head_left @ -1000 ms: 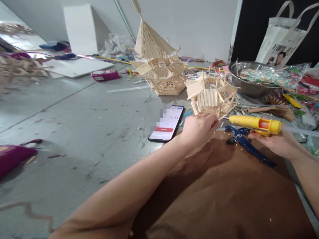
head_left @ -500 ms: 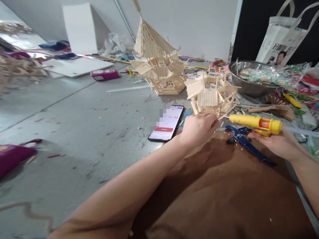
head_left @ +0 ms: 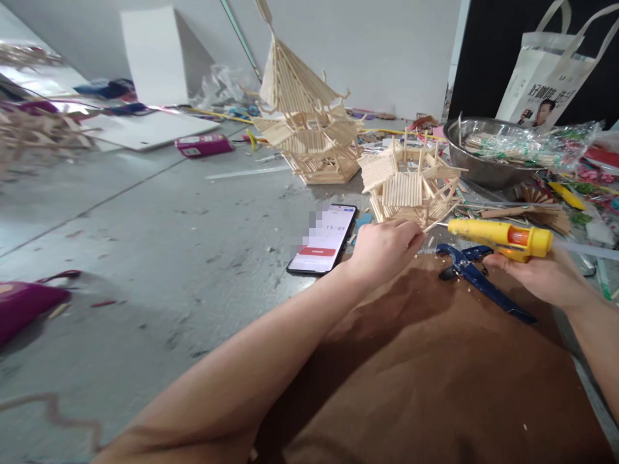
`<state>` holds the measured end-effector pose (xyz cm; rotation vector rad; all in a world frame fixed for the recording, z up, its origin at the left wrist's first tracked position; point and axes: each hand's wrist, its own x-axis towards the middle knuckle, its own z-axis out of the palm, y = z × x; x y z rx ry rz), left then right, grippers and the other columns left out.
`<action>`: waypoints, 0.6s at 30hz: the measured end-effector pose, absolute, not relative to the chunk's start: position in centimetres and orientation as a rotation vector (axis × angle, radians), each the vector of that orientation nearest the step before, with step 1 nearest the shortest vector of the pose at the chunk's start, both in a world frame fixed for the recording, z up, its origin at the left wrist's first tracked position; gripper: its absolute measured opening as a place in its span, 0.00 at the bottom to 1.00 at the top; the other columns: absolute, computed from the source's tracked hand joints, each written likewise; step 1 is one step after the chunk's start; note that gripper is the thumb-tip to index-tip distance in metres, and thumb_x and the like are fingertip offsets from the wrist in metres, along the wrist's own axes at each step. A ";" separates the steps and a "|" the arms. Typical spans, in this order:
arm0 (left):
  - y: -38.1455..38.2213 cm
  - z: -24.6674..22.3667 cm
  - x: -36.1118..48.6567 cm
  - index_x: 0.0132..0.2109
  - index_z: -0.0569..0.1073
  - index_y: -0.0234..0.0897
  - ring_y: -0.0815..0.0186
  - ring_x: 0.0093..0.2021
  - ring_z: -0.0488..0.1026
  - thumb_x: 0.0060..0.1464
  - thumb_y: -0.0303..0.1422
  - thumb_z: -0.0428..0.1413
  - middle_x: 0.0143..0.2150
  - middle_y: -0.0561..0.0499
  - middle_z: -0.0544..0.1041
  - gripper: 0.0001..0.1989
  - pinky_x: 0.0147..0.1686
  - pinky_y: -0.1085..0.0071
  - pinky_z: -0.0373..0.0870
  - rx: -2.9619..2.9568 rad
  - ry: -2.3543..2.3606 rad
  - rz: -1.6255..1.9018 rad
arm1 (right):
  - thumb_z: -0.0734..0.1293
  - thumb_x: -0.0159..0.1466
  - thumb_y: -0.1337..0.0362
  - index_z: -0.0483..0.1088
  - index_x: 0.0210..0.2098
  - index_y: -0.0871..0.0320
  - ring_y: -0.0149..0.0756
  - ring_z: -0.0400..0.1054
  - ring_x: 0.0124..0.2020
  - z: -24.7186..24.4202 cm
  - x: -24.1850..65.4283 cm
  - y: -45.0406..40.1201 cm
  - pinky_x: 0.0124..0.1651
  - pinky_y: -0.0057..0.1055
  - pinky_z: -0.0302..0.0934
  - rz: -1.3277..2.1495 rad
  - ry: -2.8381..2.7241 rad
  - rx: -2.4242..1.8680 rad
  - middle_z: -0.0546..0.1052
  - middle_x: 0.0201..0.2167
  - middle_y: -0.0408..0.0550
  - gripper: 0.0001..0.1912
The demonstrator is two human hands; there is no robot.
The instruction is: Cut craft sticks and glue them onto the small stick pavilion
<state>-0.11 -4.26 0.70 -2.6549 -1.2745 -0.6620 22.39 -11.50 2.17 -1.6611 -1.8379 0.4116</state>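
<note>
My left hand (head_left: pixel 389 250) is closed in a pinch on a thin wooden stick (head_left: pixel 434 225), just in front of a small stick-built model (head_left: pixel 409 180). In my right hand (head_left: pixel 546 274) is a yellow glue gun (head_left: pixel 503 237), its nozzle pointing left near the stick's outer end. Blue cutters (head_left: pixel 478 277) lie on the brown cloth (head_left: pixel 435 380) below the glue gun. A taller model with a pointed roof (head_left: pixel 309 138) stands behind, to the left of the small one. The fingertips of my left hand are partly hidden.
A phone (head_left: pixel 323 240) lies left of my left hand. At the back right are a metal bowl (head_left: pixel 498 169) with wrapped sticks and a white bag (head_left: pixel 546 80). Purple objects (head_left: pixel 206 145) and a white board (head_left: pixel 149 131) lie on the floor at the left.
My right hand and the glue gun have shifted slightly right, drawing the nozzle back a little. My left hand has stayed almost still. The phone's timer has changed from 15:44 to 15:45.
</note>
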 end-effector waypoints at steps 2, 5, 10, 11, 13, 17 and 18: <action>-4.2 0.7 -0.1 0.30 0.73 0.35 0.69 0.26 0.71 0.56 0.36 0.44 0.29 0.50 0.77 0.16 0.21 0.76 0.56 -2.654 -1.264 -0.671 | 0.63 0.51 0.46 0.73 0.30 0.54 0.45 0.72 0.35 2.0 22.7 -11.4 0.41 0.43 0.66 0.390 -1.835 -1.678 0.78 0.30 0.48 0.19; -4.2 0.6 -0.1 0.30 0.73 0.35 0.69 0.25 0.71 0.56 0.36 0.44 0.29 0.50 0.77 0.16 0.21 0.76 0.55 -2.653 -1.258 -0.679 | 0.64 0.51 0.47 0.73 0.29 0.54 0.44 0.72 0.31 1.8 23.0 -11.2 0.37 0.41 0.68 0.406 -1.816 -1.701 0.78 0.27 0.47 0.18; -4.1 0.5 -0.2 0.29 0.73 0.35 0.69 0.25 0.70 0.56 0.36 0.44 0.27 0.50 0.76 0.16 0.21 0.75 0.56 -2.646 -1.249 -0.699 | 0.64 0.50 0.46 0.73 0.32 0.53 0.47 0.72 0.34 1.8 23.1 -11.1 0.39 0.44 0.67 0.355 -1.824 -1.746 0.78 0.29 0.46 0.20; -4.1 0.5 -0.2 0.29 0.73 0.35 0.69 0.25 0.70 0.56 0.36 0.44 0.27 0.49 0.76 0.16 0.21 0.75 0.56 -2.648 -1.247 -0.703 | 0.64 0.50 0.46 0.73 0.33 0.53 0.48 0.71 0.36 1.8 23.1 -11.1 0.40 0.45 0.66 0.331 -1.829 -1.766 0.78 0.30 0.46 0.20; -4.1 0.4 -0.2 0.30 0.73 0.35 0.70 0.25 0.70 0.56 0.36 0.44 0.28 0.49 0.76 0.16 0.21 0.75 0.57 -2.655 -1.248 -0.709 | 0.64 0.51 0.46 0.73 0.35 0.52 0.49 0.71 0.38 1.8 23.2 -11.1 0.42 0.46 0.65 0.285 -1.856 -1.773 0.78 0.32 0.46 0.20; -4.0 0.4 -0.2 0.31 0.73 0.35 0.69 0.25 0.70 0.56 0.36 0.44 0.29 0.49 0.76 0.16 0.22 0.75 0.58 -2.669 -1.253 -0.717 | 0.62 0.54 0.48 0.73 0.35 0.51 0.48 0.71 0.39 1.8 23.5 -11.2 0.41 0.43 0.65 0.250 -1.935 -1.747 0.78 0.32 0.46 0.17; -4.0 0.4 -0.2 0.31 0.73 0.35 0.69 0.25 0.70 0.56 0.36 0.44 0.29 0.48 0.76 0.16 0.22 0.75 0.58 -2.674 -1.251 -0.719 | 0.62 0.54 0.48 0.73 0.35 0.51 0.48 0.71 0.39 1.7 23.5 -11.3 0.40 0.43 0.65 0.244 -1.942 -1.758 0.78 0.32 0.46 0.17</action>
